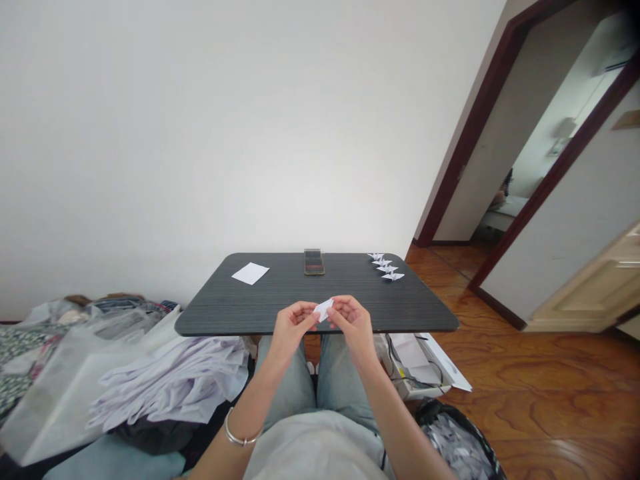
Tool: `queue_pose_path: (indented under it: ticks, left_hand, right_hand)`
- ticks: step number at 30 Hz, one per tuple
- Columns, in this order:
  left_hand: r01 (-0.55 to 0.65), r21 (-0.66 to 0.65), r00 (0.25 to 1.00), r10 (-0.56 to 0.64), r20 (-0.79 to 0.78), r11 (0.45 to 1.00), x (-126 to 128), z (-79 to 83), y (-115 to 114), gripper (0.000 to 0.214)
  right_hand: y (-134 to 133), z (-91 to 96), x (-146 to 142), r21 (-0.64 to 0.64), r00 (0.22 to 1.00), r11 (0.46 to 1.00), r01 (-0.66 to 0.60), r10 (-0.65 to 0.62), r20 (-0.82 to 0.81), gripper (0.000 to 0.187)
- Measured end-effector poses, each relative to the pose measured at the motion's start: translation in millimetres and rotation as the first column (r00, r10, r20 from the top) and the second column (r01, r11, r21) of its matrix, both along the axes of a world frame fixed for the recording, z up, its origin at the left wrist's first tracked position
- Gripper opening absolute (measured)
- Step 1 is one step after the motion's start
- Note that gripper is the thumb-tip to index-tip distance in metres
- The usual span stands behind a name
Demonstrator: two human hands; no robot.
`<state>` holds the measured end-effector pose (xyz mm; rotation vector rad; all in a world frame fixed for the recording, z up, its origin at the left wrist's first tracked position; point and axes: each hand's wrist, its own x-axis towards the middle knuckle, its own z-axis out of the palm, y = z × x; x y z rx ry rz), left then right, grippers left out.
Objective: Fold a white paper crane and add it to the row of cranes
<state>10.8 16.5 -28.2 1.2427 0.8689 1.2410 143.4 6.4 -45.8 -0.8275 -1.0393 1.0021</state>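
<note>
the left hand (295,322) and right hand (354,317) are pinching a small folded white paper (324,309) between their fingers, neither sitting nearer; its long axis is slanting from seven to one o'clock. beyond, on the dark, fine-streaked tabletop (410,307), a flat, smooth paper sheet (250,273) is lying at ten, a glossy phone-like slab (314,264) at twelve, crisp, pointed paper cranes (393,277) at two.

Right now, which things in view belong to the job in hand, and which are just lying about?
Likely in the job:
small folded paper, pinched by left hand and right hand
flat white paper
folded paper figures
dark table

Apparently just lying about:
phone-like object on the table
cloth pile
open box
black bag
</note>
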Motion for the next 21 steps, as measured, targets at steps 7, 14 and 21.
queue_pose_path:
  ticks: [7, 14, 21]
  left_hand:
    - [-0.001, 0.012, 1.000, 0.001, -0.004, 1.000, 0.9, -2.5, -0.7, 0.020]
    - [-0.019, 0.054, 0.999, 0.020, -0.029, 0.998, 0.4, -4.0, 1.4, 0.022]
    - [0.008, 0.078, 0.997, -0.002, -0.071, 0.997, -1.5, -3.2, 1.7, 0.023]
  right_hand:
    - [3.7, -6.2, -0.1, -0.039, 1.000, 0.999, -0.013, 0.013, 0.014, 0.025]
    - [1.8, -5.3, -1.8, -0.036, 1.000, 0.999, -0.013, 0.014, 0.026, 0.019]
    - [2.7, -3.8, -1.6, -0.037, 0.999, 0.999, -0.037, 0.038, 0.034, 0.025]
